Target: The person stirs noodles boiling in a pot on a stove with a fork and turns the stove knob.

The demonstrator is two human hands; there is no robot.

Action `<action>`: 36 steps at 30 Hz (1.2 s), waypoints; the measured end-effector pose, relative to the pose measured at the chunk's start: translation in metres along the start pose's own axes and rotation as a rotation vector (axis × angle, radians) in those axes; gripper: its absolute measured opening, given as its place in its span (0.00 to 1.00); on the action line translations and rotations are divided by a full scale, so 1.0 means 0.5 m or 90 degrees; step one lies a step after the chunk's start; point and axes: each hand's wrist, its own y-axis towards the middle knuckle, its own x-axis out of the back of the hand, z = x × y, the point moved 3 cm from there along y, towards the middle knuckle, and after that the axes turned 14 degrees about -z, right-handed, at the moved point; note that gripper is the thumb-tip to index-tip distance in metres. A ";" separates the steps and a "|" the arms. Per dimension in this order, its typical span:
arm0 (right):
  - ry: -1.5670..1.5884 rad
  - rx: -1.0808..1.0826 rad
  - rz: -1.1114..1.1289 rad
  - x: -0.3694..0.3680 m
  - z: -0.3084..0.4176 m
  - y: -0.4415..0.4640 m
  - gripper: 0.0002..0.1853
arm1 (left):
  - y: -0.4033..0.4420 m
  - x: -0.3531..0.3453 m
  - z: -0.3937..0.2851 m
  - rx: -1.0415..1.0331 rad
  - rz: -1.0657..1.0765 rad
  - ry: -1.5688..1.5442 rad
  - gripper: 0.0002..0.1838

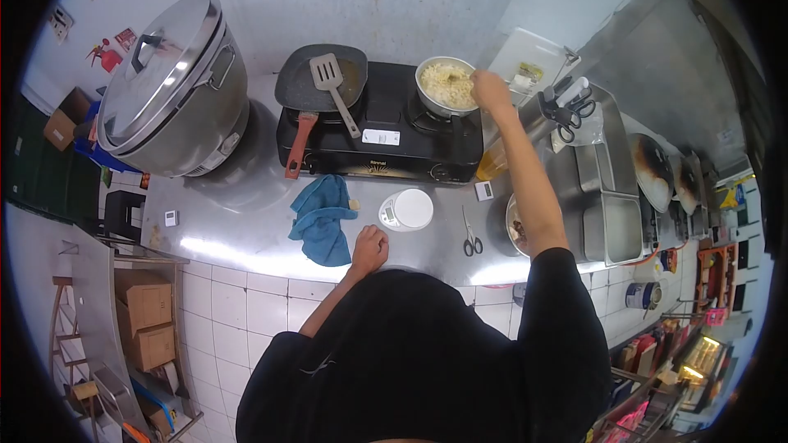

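Observation:
My right hand [491, 92] is closed at the right rim of a pot [432, 102] of pale, noodle-like food [446, 82]; a utensil seems to reach from it into the food, mostly hidden. The pot sits on the right burner of a black two-burner stove [394, 156]. My left hand [370, 248] rests with curled fingers on the steel counter's front, between a blue cloth [322, 217] and a white round scale [412, 208]. Whatever it may hold is hidden. On the left burner is a square pan [297, 82] with a slotted spatula [328, 74] lying across it.
A large lidded steel cooker [185, 127] stands at the left. Scissors [469, 238], a small timer [484, 191] and a bowl [514, 226] partly under my right arm lie on the counter. Steel trays [612, 226] and a holder with knives and scissors [566, 107] stand at the right.

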 end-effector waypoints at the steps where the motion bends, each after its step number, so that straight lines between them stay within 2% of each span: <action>1: -0.025 -0.002 0.002 0.026 0.008 0.007 0.11 | -0.005 0.001 -0.002 0.000 0.006 -0.001 0.03; 6: -0.004 -0.018 -0.055 0.055 0.016 0.022 0.11 | -0.007 -0.005 0.003 0.007 0.011 0.001 0.03; 9: -0.029 -0.019 -0.037 0.025 0.006 0.009 0.11 | -0.007 -0.006 0.004 0.006 0.006 0.001 0.03; 11: -0.097 -0.022 0.030 -0.005 -0.017 -0.010 0.11 | -0.008 -0.004 0.002 0.009 0.004 -0.002 0.03; 14: -0.064 -0.045 0.074 -0.036 -0.039 -0.031 0.12 | -0.002 0.000 0.002 0.009 0.012 -0.001 0.03; 36: 0.030 -0.038 0.171 0.043 0.006 -0.086 0.13 | -0.007 -0.002 -0.002 0.002 0.001 0.005 0.03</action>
